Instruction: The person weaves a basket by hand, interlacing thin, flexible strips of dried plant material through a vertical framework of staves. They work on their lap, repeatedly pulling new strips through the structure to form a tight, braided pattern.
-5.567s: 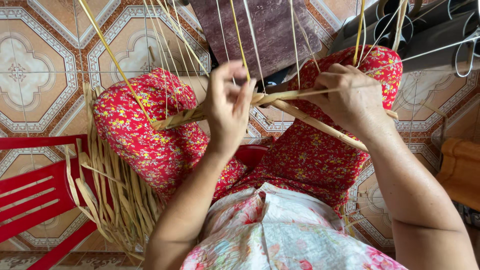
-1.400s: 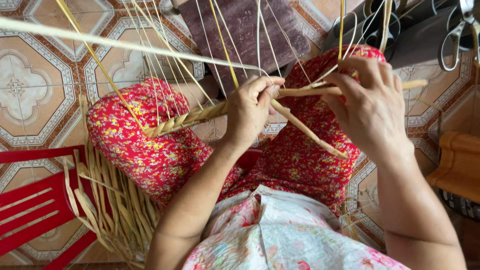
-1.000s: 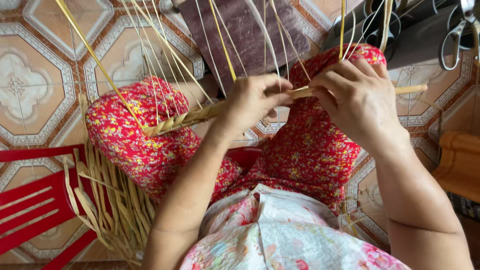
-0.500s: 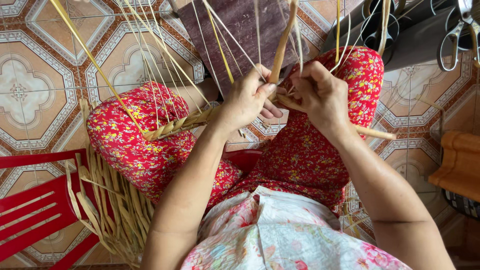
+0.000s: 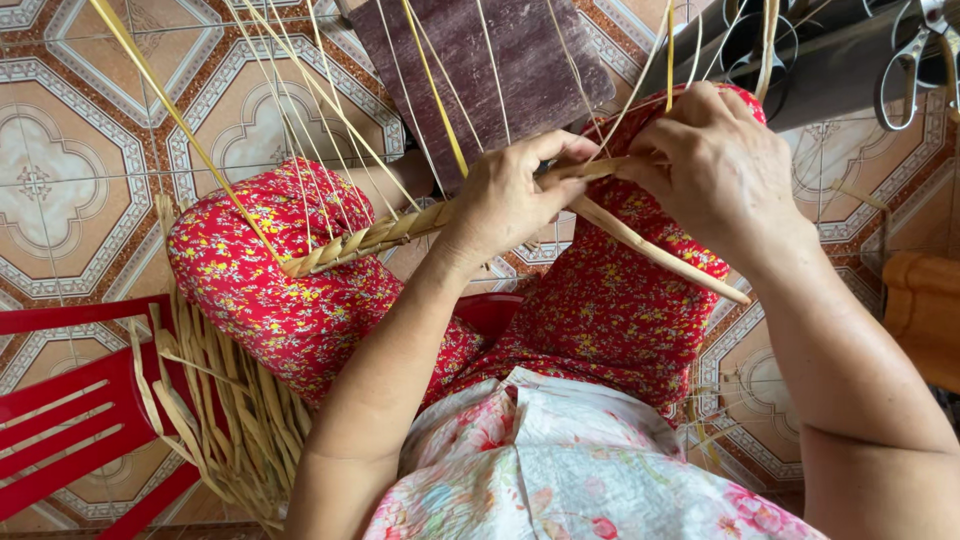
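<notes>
Left hand [image 5: 505,200] pinching the flat braided band of pale straw [image 5: 370,238] lying across the red floral lap [image 5: 300,290], right hand [image 5: 715,165] gripping loose tan straw strips [image 5: 655,250] just beside it

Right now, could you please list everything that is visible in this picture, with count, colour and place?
braid: one, straw-coloured, woven band across the left knee, running to the hands
strands: many, pale yellow, thin, fanning upward from the braid
flat strip: one, tan, slanting down over the right thigh
board: one, dark brown, on the floor ahead of the knees
straw bundle: one, tan, hanging beside the left thigh
chair: one, red, slatted, lower left
scissors: one pair, metal, top right
floor tiles: patterned, cream and brown
trousers: red, floral, on both legs
left hand: grip on the braid end
right hand: grip on the strands beside it
</notes>
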